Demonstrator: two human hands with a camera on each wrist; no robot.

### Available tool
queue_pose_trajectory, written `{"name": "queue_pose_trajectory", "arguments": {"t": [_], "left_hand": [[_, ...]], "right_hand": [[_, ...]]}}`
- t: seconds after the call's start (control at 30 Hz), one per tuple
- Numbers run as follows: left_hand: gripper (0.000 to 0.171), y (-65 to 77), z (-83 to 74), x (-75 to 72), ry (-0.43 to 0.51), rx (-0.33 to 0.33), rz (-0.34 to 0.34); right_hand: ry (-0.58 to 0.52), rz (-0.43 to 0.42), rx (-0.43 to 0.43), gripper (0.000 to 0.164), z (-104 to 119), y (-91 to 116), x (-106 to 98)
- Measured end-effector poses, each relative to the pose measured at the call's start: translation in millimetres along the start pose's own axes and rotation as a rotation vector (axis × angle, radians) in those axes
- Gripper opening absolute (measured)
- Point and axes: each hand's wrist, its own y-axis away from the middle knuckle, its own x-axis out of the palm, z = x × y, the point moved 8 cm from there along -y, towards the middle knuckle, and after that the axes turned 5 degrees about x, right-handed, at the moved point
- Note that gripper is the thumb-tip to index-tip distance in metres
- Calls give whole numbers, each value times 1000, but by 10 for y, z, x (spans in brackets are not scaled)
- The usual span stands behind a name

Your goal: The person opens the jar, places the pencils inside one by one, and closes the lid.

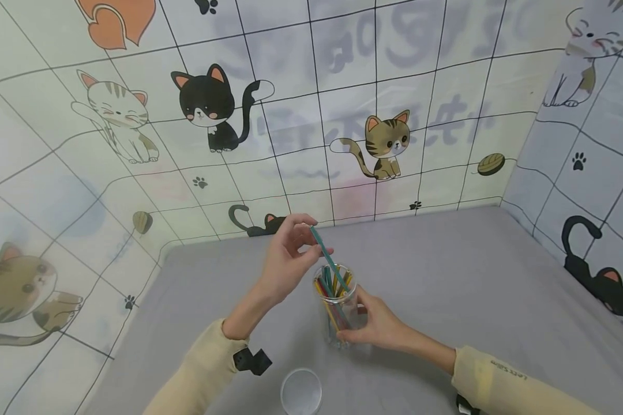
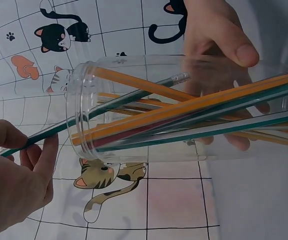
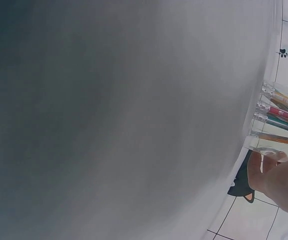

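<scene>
My left hand (image 1: pixel 285 262) pinches a teal pencil (image 1: pixel 323 246) near its upper end, above the mouth of a clear jar (image 1: pixel 349 311). In the left wrist view the lower part of this pencil (image 2: pixel 133 96), with its metal eraser end, is inside the jar and slants across it. Several other pencils (image 2: pixel 199 107), yellow, teal and dark red, lean in the jar. My right hand (image 1: pixel 379 324) grips the jar's side, thumb at the front. The right wrist view catches only part of that hand (image 3: pixel 281 185) and the jar's lower end.
A round, whitish lid (image 1: pixel 301 392) lies on the grey tabletop (image 1: pixel 426 265) in front of the jar, near the bottom edge of the head view. Behind the table hangs a cat-patterned grid cloth (image 1: pixel 291 132), with more of it at both sides.
</scene>
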Motion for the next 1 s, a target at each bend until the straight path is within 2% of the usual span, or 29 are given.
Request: {"name": "queue_pose_trajectory", "arguments": {"t": [0.17,0.4,0.53,0.77,1.0], "left_hand": [[35,40,58,-4,-89,-17,2],[36,70,66,-210,-192,-34,-119],[34,125,108,-293,-233,-73,-131],[34,352,217,-441,-286,-138,-156],[35,682,364,-542,-283,-234,-128]], "right_hand": [[8,-10,-19,70,20,-4,0],[-4,-17,-21,65,43,-9,-9],[-6,-19,-23,62,37,-10,-8],[-12,-15,-16,63,27,-4,9],[-12,-20,1,60,-15,1,1]]}}
